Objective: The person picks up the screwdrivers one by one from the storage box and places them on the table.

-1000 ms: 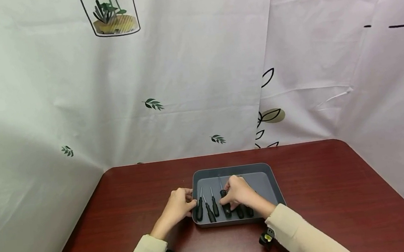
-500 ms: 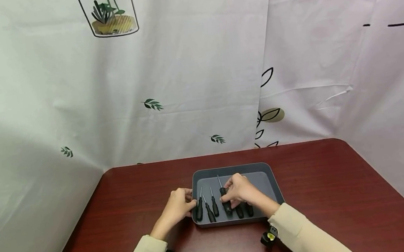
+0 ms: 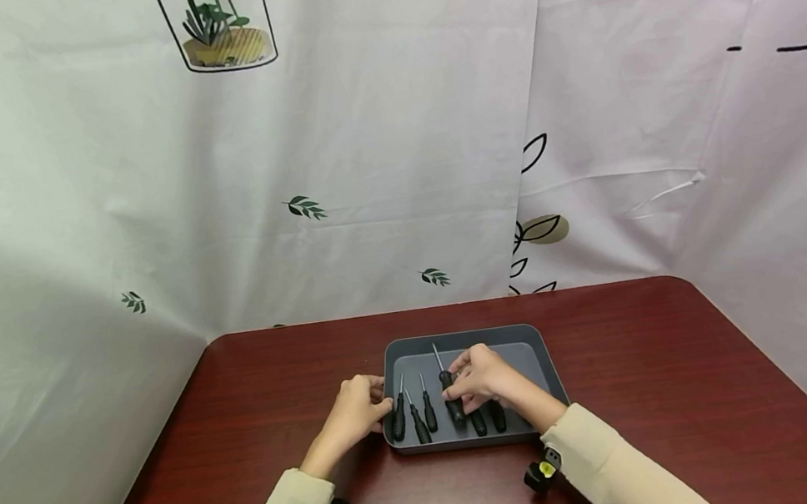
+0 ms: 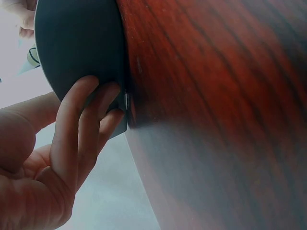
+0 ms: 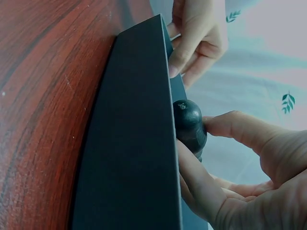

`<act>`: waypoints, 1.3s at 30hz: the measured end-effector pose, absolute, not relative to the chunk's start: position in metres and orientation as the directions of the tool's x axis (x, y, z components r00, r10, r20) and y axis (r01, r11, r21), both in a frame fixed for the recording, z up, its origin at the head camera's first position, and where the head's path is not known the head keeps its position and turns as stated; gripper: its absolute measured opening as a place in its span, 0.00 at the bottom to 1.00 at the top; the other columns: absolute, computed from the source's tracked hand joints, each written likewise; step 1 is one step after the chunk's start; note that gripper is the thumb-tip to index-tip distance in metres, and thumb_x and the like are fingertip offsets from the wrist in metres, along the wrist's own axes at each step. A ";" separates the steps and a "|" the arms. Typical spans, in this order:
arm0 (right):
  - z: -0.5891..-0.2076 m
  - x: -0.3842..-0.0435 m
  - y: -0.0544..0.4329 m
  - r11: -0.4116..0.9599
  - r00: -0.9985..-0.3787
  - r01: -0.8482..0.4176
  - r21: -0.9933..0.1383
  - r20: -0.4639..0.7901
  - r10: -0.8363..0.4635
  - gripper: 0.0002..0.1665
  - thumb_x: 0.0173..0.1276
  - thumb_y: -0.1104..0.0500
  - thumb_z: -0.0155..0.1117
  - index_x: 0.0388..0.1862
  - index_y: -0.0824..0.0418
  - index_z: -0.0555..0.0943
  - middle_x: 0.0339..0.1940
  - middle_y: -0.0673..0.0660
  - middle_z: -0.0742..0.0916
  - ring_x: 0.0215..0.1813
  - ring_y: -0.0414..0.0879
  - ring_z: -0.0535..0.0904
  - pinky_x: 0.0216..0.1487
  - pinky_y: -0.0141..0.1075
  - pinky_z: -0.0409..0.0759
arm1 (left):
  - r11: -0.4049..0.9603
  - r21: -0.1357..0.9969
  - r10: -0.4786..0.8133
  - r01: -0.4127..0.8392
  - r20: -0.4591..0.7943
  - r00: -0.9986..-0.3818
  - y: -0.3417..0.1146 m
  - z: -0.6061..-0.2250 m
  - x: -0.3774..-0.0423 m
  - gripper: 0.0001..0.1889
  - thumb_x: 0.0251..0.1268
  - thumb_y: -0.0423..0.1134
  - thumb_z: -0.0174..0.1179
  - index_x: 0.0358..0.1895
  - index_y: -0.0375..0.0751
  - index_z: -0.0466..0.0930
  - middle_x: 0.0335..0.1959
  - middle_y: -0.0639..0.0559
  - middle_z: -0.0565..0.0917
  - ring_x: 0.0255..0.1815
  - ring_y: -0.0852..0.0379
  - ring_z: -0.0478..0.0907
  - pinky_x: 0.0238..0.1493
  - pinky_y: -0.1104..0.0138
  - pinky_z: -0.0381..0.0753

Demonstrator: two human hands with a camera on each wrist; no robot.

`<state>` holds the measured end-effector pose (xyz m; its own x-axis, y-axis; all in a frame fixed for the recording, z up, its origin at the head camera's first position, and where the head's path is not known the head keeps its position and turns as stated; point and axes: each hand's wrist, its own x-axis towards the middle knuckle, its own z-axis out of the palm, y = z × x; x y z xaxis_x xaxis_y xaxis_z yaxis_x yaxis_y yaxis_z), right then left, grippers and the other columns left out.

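Note:
A black-handled screwdriver with a thin metal shaft is pinched by my right hand between thumb and fingers. In the head view it slants over the grey tray, tip toward the tray's back wall. The right wrist view shows the rounded handle end just above the near rim. My left hand grips the tray's left side; in the left wrist view its fingers press the outer wall while the thumb goes behind the rim. Left of the held screwdriver lie smaller screwdrivers, all with black handles.
Two more black handles lie in the tray to the right of the held screwdriver, partly covered by my right hand. Beneath the tray is a reddish-brown wooden table. A white patterned cloth hangs behind it.
My right hand has lifted the screwdriver slightly and shifted it a little back and right, so more of its shaft shows. My left hand stays on the tray's side.

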<state>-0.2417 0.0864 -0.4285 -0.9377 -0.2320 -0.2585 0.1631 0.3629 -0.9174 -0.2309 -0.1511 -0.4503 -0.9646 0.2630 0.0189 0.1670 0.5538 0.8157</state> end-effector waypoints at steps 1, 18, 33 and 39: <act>-0.428 -0.242 0.087 0.349 -0.935 0.170 -0.922 -0.262 -0.238 0.23 0.54 0.74 0.75 0.49 0.76 0.78 0.29 0.62 0.87 0.19 0.45 0.80 0.26 0.43 0.88 | 0.555 0.815 0.264 0.168 0.019 -0.964 -0.151 -0.450 -0.231 0.21 0.62 0.22 0.63 0.58 0.13 0.73 0.38 0.33 0.85 0.26 0.49 0.85 0.20 0.65 0.86; -0.426 -0.242 0.102 0.246 -0.912 0.189 -0.951 -0.263 -0.314 0.25 0.55 0.75 0.71 0.53 0.78 0.76 0.33 0.64 0.87 0.24 0.48 0.84 0.29 0.44 0.88 | 0.564 0.811 0.258 0.158 0.008 -0.966 -0.151 -0.450 -0.231 0.22 0.63 0.23 0.63 0.59 0.15 0.73 0.39 0.33 0.85 0.26 0.49 0.85 0.20 0.64 0.86; -0.422 -0.244 0.114 0.154 -0.889 0.234 -0.960 -0.275 -0.366 0.29 0.58 0.75 0.69 0.59 0.78 0.73 0.35 0.62 0.87 0.29 0.48 0.85 0.33 0.45 0.89 | 0.577 0.800 0.254 0.163 0.014 -0.967 -0.151 -0.450 -0.232 0.21 0.63 0.23 0.63 0.58 0.15 0.74 0.39 0.33 0.85 0.27 0.49 0.85 0.20 0.64 0.85; -0.422 -0.245 0.119 0.133 -0.883 0.241 -0.961 -0.275 -0.381 0.30 0.59 0.74 0.68 0.61 0.77 0.72 0.36 0.62 0.88 0.31 0.49 0.85 0.35 0.46 0.89 | 0.574 0.804 0.251 0.153 0.005 -0.968 -0.151 -0.451 -0.232 0.21 0.63 0.23 0.63 0.58 0.15 0.74 0.40 0.32 0.84 0.28 0.49 0.85 0.20 0.65 0.86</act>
<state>-0.2452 0.1187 -0.4224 -0.8826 -0.3815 -0.2746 0.2414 0.1334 -0.9612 -0.2322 -0.1510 -0.4508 -0.9680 0.2509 0.0051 0.1531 0.5743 0.8042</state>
